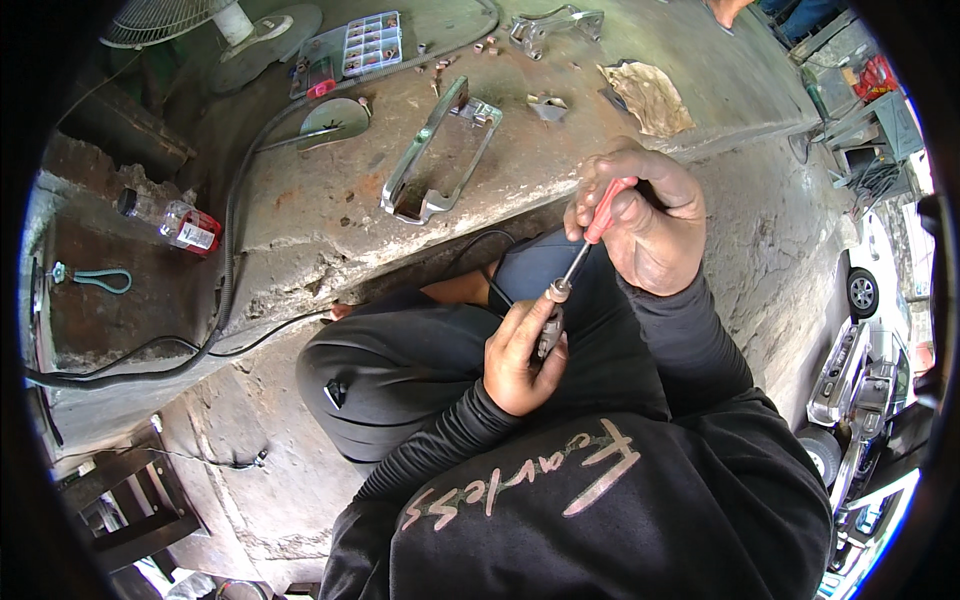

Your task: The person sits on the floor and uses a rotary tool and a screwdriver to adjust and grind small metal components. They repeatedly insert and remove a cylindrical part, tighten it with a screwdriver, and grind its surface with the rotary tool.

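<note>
At frame centre, the right hand [648, 228] is gripping a screwdriver [592, 243], fingers wrapped round its red handle, while the left hand [518, 355] is pinching a small metal part [549, 328] (likely mid-screwing); next, steady turning is probably needed.

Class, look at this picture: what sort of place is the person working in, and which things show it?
Probably a roadside repair workshop. A chrome metal frame and a box of small parts lie on the rough concrete slab, and the right hand holds a red-handled screwdriver.
</note>
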Available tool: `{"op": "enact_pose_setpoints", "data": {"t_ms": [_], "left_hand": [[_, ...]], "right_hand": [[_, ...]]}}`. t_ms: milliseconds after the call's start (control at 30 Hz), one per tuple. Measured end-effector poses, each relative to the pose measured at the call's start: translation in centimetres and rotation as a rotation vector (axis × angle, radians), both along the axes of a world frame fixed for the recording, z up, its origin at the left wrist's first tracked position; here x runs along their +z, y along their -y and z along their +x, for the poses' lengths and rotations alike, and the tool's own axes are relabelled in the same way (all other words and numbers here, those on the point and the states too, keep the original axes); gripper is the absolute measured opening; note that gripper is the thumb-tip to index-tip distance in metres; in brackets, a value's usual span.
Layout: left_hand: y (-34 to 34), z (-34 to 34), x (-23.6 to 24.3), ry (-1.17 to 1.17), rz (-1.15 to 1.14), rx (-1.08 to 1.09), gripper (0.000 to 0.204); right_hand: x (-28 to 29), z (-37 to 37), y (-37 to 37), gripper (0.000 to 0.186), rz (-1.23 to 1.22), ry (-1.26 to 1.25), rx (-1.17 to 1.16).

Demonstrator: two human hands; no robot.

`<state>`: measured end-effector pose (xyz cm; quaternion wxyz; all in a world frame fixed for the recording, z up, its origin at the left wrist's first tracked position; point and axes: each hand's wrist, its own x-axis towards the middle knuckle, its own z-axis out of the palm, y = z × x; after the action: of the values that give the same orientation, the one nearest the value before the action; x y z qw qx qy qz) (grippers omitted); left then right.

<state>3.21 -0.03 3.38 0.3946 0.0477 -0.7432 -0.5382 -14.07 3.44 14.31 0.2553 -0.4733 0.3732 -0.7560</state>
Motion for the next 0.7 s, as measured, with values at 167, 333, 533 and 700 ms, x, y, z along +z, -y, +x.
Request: {"op": "enact_pose_setpoints", "data": {"t_ms": [167,333,533,700], "left_hand": [[0.0,0.0,-0.1,0.025,-0.019,0.011,0.065],[-0.1,-0.1,-0.2,0.024,0.008,0.021,0.064],[-0.1,0.0,-0.4,0.005,-0.025,0.005,0.063],[-0.1,-0.3,-0.2,-0.064,-0.176,-0.090,0.067]], "right_hand": [[1.0,1.2,0.0,0.030,0.093,-0.031,-0.185],[0.8,1.9,-0.1,0.028,0.083,-0.032,-0.197],[1.2,1.8,-0.1,0.034,0.136,-0.088,-0.200],[1.0,2.3,0.0,0.033,0.175,-0.090,-0.142]]}}
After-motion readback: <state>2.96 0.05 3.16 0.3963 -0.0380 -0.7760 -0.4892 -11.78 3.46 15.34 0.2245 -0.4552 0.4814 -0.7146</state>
